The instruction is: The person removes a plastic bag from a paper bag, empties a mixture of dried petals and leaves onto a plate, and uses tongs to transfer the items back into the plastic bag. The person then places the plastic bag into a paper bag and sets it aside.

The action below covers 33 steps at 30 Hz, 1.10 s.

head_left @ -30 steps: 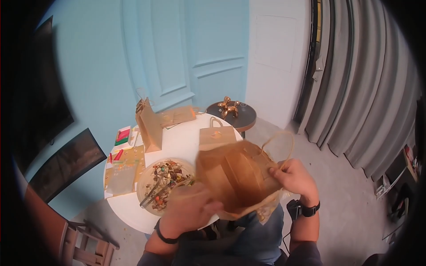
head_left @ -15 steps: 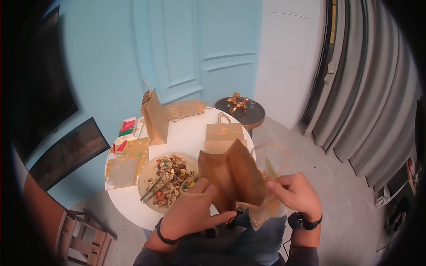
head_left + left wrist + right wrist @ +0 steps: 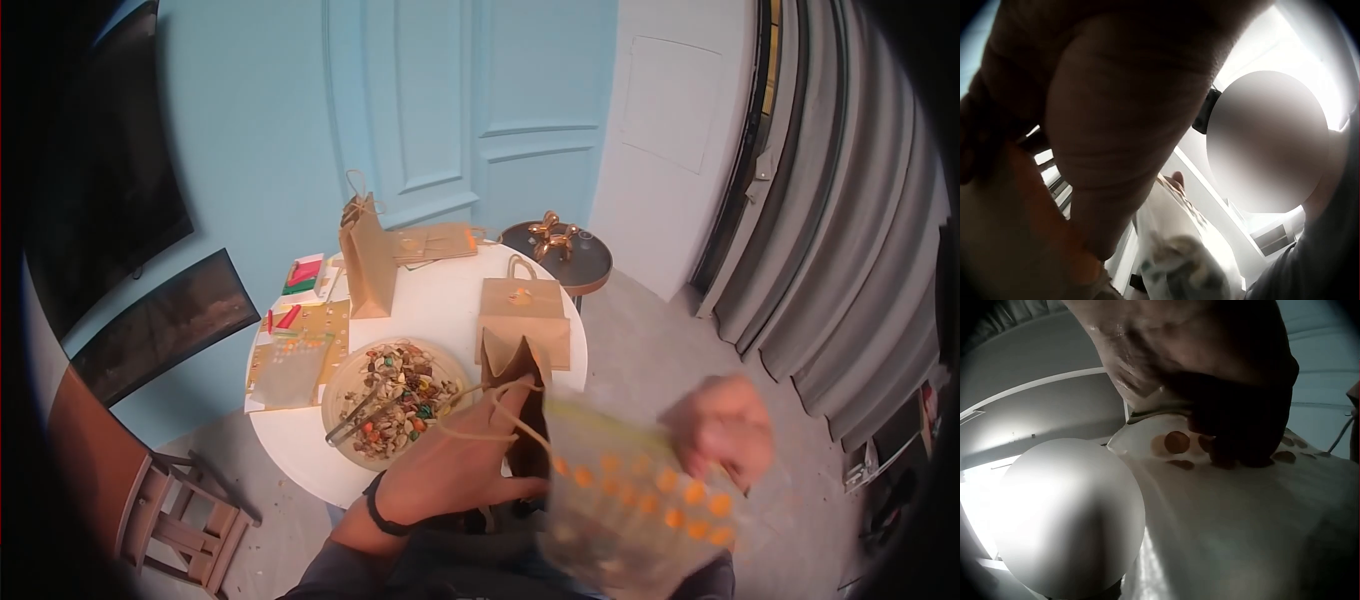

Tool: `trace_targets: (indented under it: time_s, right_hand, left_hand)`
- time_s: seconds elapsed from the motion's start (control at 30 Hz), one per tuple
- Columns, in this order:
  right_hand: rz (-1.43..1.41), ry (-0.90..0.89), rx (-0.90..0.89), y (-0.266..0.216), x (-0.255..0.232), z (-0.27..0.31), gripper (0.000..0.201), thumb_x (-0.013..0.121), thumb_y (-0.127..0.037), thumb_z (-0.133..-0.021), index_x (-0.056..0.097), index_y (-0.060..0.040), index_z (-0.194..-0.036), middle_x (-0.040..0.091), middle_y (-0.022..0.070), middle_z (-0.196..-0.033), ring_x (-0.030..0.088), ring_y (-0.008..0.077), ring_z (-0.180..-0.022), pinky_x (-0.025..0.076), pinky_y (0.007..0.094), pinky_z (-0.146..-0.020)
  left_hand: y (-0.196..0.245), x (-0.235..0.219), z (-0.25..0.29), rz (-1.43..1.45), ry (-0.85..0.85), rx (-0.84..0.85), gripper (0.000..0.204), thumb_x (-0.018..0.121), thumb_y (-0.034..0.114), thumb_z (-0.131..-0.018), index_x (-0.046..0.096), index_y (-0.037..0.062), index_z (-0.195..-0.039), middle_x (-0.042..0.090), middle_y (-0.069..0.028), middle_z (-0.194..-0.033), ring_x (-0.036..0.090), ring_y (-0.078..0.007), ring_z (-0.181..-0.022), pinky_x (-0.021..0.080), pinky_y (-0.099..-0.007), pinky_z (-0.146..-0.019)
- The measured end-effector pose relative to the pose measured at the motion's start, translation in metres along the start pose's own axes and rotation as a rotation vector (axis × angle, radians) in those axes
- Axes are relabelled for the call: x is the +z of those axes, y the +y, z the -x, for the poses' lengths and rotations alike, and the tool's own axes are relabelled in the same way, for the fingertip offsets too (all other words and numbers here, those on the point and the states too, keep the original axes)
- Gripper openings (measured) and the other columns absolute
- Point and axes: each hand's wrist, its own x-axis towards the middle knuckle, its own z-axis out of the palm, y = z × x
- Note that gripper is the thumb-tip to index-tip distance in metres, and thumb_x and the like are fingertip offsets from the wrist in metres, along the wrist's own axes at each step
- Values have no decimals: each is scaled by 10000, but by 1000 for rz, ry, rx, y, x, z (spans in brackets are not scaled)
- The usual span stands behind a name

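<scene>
A brown paper bag (image 3: 515, 365) stands upright in front of me with its mouth gaping. My left hand (image 3: 450, 460) holds it at the mouth, thumb toward me and fingertips partly hidden by the bag; a twisted handle loops across the back of that hand. On the right, my right hand (image 3: 725, 435), blurred, pinches the top edge of a translucent pouch (image 3: 640, 490) with rows of orange dots. The pouch hangs beside the paper bag and overlaps it in the head view. Dim mixed contents show through the pouch (image 3: 1185, 262) in the left wrist view.
On the round white table (image 3: 290, 465) stands a wide bowl (image 3: 335, 400) of mixed pieces with metal tongs (image 3: 365, 415). Behind are another upright paper bag (image 3: 370, 265), flat bags (image 3: 435, 243) and a handled bag (image 3: 525, 320). A flat dotted pouch (image 3: 290, 370) lies left.
The dotted pouch has come out from behind the paper bag, pulled up and right by my right hand. The bag has narrowed and turned, and my left hand has moved further into its mouth.
</scene>
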Motion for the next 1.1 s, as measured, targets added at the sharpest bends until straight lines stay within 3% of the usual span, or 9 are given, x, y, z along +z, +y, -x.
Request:
trace_targets:
  time_s: [0.1,0.2,0.3,0.4,0.6,0.8,0.9,1.0,1.1]
  right_hand:
    - [215,466,-76,33,9,-20,465,707,-258,-1083,619,-19,-694,625,31,-692,511,107,-603,360,317,-581]
    - [182,710,-172,54,-11,-24,440,689,-251,-1110,638,-32,-732,616,5,-728,518,86,-661,383,299,-624]
    - [199,769,-202,59,-26,-31,466,684,-265,-1137,629,-42,-732,585,-20,-707,496,75,-662,382,299,-628]
    - [353,828,-236,62,-34,-36,462,693,-253,-1147,661,-32,-743,612,-31,-717,488,65,-670,386,287,-637]
    - [685,610,-165,71,-41,-36,364,738,-184,-1112,738,14,-807,677,-9,-716,536,52,-681,414,283,-622]
    - [856,393,-3,61,-36,-34,356,764,-172,-1081,717,33,-793,646,21,-638,534,56,-624,407,304,-568]
    - [817,275,82,38,-47,-26,363,785,-161,-1051,701,36,-758,632,29,-621,534,71,-585,396,309,-555]
    - [510,95,-100,12,-56,-14,370,772,-113,-1019,668,56,-707,604,61,-588,523,123,-511,366,337,-509]
    - [197,-381,-226,-13,-60,-30,386,736,-85,-1003,642,53,-655,602,106,-573,505,173,-462,334,364,-467]
  left_hand:
    - [-10,8,-7,80,52,98,1265,971,379,-899,188,-35,-1802,629,-343,-1516,660,-503,-1376,564,-514,-1119]
    - [-7,0,-4,127,-39,-35,1371,1011,325,-855,105,-5,-1830,610,-341,-1559,658,-506,-1376,559,-507,-1128]
    - [-9,-6,2,109,-61,53,1436,1030,292,-830,50,34,-1848,607,-330,-1567,665,-496,-1360,558,-502,-1129]
    - [-18,-4,4,118,-77,68,1437,1033,427,-841,86,70,-1861,667,-205,-1402,709,-390,-1180,579,-457,-1026]
    - [-21,-12,2,237,-150,10,1290,1029,419,-846,249,61,-1809,675,-146,-1226,726,-347,-1100,591,-428,-955]
    - [-33,-5,-3,89,-12,94,1149,977,475,-898,357,44,-1763,710,-188,-1355,751,-396,-1134,602,-498,-949]
    - [-24,-17,-15,12,-160,-66,1081,894,541,-965,362,47,-1766,712,-218,-1414,754,-430,-1139,602,-521,-955]
    - [-29,-12,-20,66,-163,-155,1034,840,552,-1000,364,64,-1778,714,-241,-1397,748,-457,-1135,603,-527,-956]
    - [-37,-5,-25,-17,-150,-106,1009,826,518,-1013,357,75,-1788,712,-252,-1378,744,-466,-1170,601,-519,-967]
